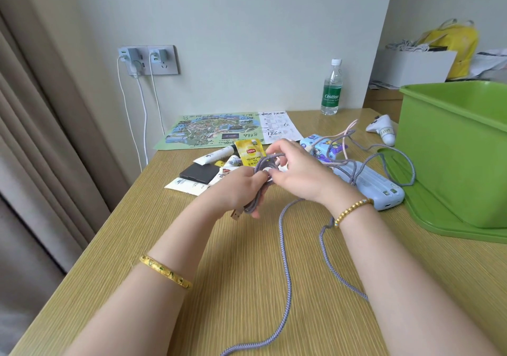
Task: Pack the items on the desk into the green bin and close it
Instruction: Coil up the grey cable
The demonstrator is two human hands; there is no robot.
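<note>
A long braided grey-purple cable [285, 248] trails across the wooden desk [247, 287]. My left hand [236, 191] grips a folded bundle of it, its USB plug sticking out below. My right hand [299, 171] pinches a loop of the same cable just above the bundle. The green bin [450, 147] stands open at the right on its green lid [439, 218]. Beside the bin lie a light-blue power bank [375, 185], a patterned blue pouch [326, 147] and a white controller [382, 129]. Behind my hands lie a yellow Lipton tea sachet [251, 151], a black card [197, 173] and small tubes [216, 156].
A map leaflet [214, 130] and a water bottle [332, 88] sit near the wall. Two chargers with white cables hang from the wall socket [149, 60]. A curtain hangs at the left. A white box and yellow bag [452, 42] stand beyond the bin.
</note>
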